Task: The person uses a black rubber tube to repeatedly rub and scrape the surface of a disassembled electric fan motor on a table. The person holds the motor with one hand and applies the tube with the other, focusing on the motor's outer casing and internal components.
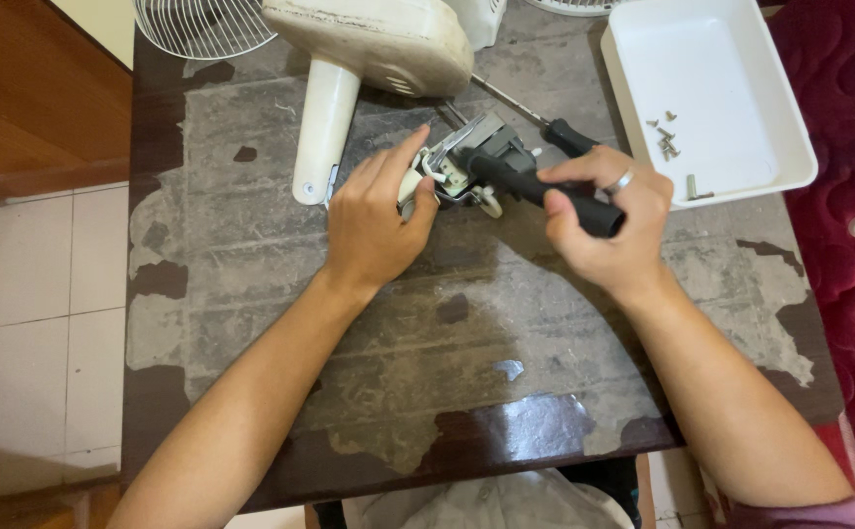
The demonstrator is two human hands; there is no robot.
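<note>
My left hand [373,217] grips the left side of a small grey and white fan motor assembly [471,162] resting on the worn table [251,274]. My right hand [609,220], with a ring on one finger, is closed around the black handle of a screwdriver [545,191]. The screwdriver's front end points into the assembly. A second screwdriver [545,127] with a black handle lies just behind the assembly, its metal shaft pointing up-left.
A cream fan base and stand [349,69] lies at the table's back. A wire fan guard [202,24] sits at the back left. A white tray [702,88] holding several loose screws stands at the right. A red quilted surface [854,147] borders the table.
</note>
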